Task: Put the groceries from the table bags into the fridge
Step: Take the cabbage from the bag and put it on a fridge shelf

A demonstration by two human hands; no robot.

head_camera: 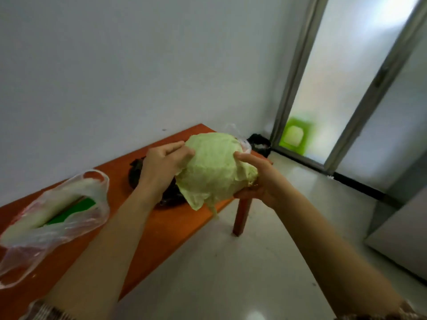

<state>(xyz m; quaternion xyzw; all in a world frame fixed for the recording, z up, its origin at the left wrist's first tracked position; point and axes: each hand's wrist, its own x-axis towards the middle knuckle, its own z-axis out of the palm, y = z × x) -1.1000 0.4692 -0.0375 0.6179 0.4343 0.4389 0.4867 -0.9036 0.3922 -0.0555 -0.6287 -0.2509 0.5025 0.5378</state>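
I see the fridge (402,227) off the table's (161,222) right end. A clear bag (69,218) lies on its left part. The cabbage (215,167) hangs above the far right corner, over a black bag (136,172), with my left hand (161,165) and right hand (256,179) curled round its sides

No text, label, brand, number or sign can be read anywhere, and the green pack (77,210) inside the clear bag (101,181) on the counter (161,227) is too blurred to show any print.
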